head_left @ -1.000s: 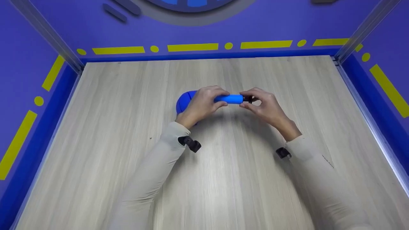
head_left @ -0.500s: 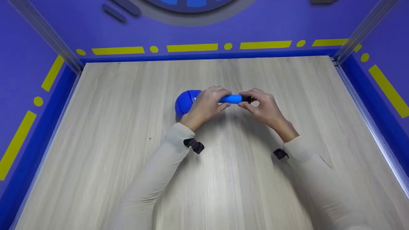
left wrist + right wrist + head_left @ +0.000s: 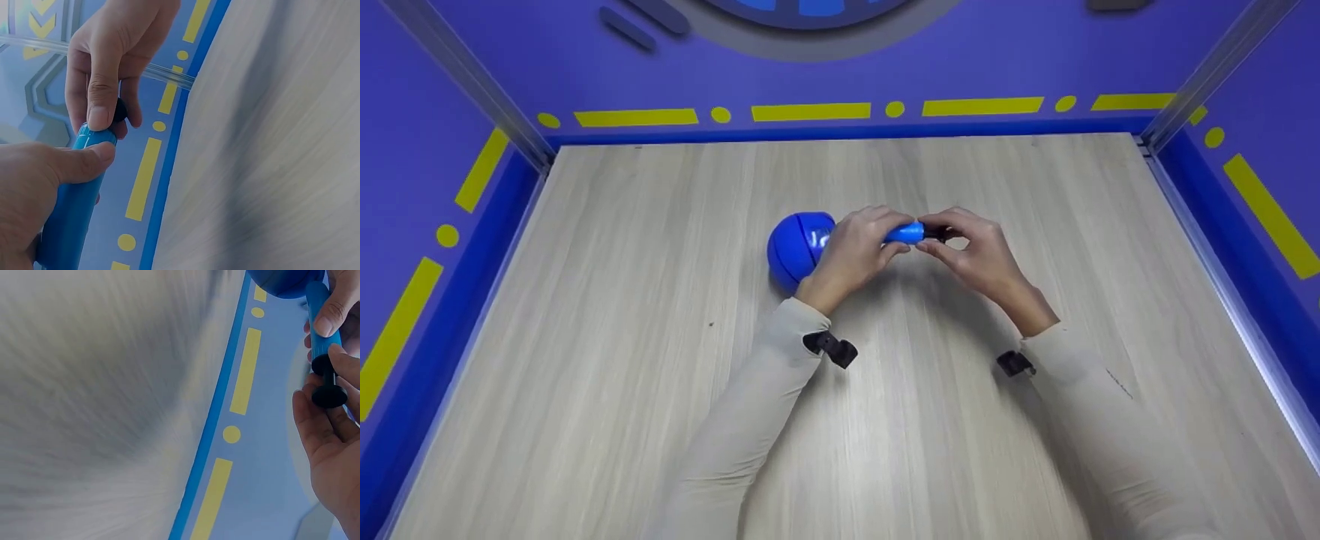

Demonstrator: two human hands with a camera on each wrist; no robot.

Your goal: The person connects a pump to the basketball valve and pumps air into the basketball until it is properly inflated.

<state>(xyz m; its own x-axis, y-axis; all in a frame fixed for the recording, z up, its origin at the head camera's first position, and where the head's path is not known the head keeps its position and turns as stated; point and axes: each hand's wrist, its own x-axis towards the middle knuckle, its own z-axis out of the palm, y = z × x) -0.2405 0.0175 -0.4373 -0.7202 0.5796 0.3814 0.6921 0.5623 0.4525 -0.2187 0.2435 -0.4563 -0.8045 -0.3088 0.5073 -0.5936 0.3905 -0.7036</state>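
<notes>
Pump (image 3: 906, 233) is being held above the table (image 3: 622, 337), the hands facing each other: the left hand (image 3: 855, 255) is wrapping thumb and fingers round the barrel (image 3: 73, 214), the right hand (image 3: 979, 251) is pinching the end by the black handle (image 3: 329, 396). In the head view the left hand is covering most of the barrel and part of the ball (image 3: 791, 251); whether pump and ball are touching is proving hard to tell. The right wrist view is cutting off the ball. Sleeves (image 3: 750, 420) are crossing the table; the wall (image 3: 1005, 67) is rising behind
</notes>
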